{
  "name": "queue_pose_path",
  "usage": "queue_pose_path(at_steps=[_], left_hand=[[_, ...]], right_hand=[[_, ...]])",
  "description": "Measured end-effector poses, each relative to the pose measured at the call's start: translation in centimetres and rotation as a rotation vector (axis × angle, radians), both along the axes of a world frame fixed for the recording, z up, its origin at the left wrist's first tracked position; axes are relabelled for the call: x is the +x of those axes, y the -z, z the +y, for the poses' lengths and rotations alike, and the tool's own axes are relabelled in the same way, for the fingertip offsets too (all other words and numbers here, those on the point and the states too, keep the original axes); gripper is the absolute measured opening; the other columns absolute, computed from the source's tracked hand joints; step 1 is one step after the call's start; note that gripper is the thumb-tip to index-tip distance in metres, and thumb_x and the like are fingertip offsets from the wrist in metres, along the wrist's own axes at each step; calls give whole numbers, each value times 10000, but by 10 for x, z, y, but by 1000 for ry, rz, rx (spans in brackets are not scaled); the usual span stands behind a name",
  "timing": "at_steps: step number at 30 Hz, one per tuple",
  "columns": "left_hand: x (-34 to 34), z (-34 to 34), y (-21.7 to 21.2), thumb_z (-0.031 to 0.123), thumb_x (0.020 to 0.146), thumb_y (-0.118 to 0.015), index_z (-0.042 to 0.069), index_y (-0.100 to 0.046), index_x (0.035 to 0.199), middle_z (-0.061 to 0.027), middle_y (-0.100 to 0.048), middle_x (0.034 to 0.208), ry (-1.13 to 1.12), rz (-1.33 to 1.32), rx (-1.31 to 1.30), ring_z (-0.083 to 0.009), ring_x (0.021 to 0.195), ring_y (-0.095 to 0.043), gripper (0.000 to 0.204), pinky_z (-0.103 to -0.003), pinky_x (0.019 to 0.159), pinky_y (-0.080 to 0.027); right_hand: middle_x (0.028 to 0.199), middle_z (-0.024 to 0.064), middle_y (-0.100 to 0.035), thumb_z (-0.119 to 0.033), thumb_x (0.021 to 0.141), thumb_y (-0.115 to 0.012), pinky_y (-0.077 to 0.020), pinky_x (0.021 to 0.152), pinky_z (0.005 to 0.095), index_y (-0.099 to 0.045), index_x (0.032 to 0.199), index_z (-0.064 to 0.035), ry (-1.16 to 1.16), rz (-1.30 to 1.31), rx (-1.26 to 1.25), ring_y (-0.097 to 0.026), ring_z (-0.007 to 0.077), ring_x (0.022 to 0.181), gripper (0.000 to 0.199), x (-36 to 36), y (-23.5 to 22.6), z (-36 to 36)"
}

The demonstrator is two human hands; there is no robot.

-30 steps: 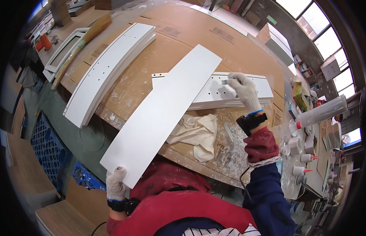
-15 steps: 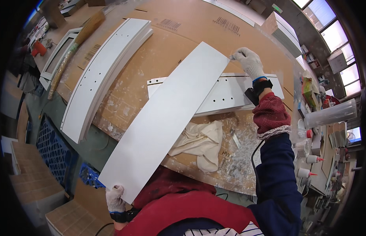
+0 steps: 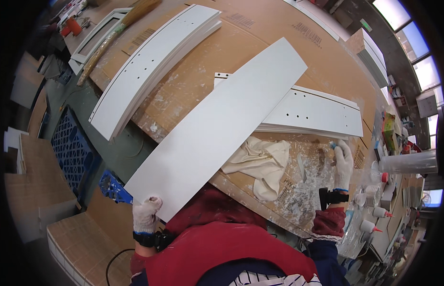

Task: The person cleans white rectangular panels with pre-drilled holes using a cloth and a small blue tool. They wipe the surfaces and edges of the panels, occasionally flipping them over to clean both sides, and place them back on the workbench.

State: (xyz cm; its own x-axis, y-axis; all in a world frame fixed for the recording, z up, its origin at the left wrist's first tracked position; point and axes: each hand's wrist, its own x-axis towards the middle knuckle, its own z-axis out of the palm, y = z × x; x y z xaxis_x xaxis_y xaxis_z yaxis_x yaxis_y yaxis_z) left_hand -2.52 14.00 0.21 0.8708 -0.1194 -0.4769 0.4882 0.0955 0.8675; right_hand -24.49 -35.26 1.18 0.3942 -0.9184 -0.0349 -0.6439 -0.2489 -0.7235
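Observation:
A long plain white panel (image 3: 217, 124) slants across the table, its far end lying over a stack of white drilled panels (image 3: 322, 112). My left hand (image 3: 146, 213), in a white knitted glove, grips the near left corner of the plain panel with the thumb on top. My right hand (image 3: 343, 164), gloved too, is off the panel, over the table just below the right end of the drilled stack. Its fingers are bent together around a small bluish bit that I cannot make out. A crumpled cream cloth (image 3: 262, 164) lies beside the plain panel, near a thin blade-like tool (image 3: 300, 167).
Another stack of white drilled panels (image 3: 160, 59) stands at the left on the cardboard-covered table (image 3: 260, 28). Beyond it lies a straw broom (image 3: 105, 45). White glue bottles (image 3: 370, 226) and a clear cylinder (image 3: 408, 162) are at the right. A blue plastic pallet (image 3: 72, 152) leans at the left.
My right hand has left the panel's far corner and come down toward me, to the right of the cloth. My left hand still holds the near corner. The whole view has shifted.

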Motion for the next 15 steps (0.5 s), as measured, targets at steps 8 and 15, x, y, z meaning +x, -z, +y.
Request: queue_pose_path(at_steps=[8,15], left_hand=[[-4,14,-52,52,706,-756,23,-694,918,-119,-691,972,556,-912,497,-238,840,-681,223,-309,734,-547],[14,-3,-65,197,777,-679,-13,-642,1124,-161,-647,1156,777,-1373,514,-302,1081,-621,407,-361,919,-515]], right_hand=[[1385,204,-421,-416,916,-578,-475,930,401,-341,1414,7,-305,-473,318,-470,308,1247,695,50,-54,93],[1291,208,-485,-512,957,-462,-536,848,438,-330,1391,5,-617,-887,1111,-572,308,1095,688,105,-39,178]])
